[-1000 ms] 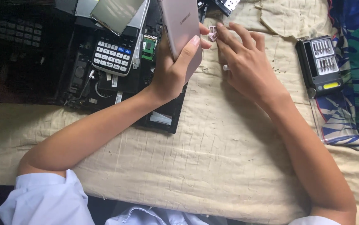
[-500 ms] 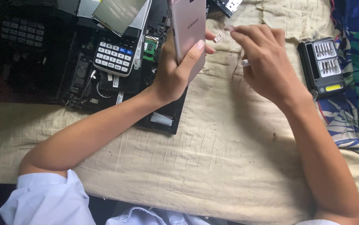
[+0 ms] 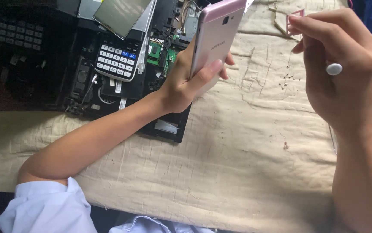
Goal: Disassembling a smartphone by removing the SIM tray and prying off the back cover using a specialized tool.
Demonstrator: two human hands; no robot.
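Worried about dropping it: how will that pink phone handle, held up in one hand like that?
The pink phone looks smooth-backed, so probably slippery; the left hand pinches only its edges. It seems stiff and light, likely fragile if dropped.

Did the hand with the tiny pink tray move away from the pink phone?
Yes. The right hand has pulled off to the right, away from the pink phone in the left hand, carrying the small pink tray over the beige cloth.
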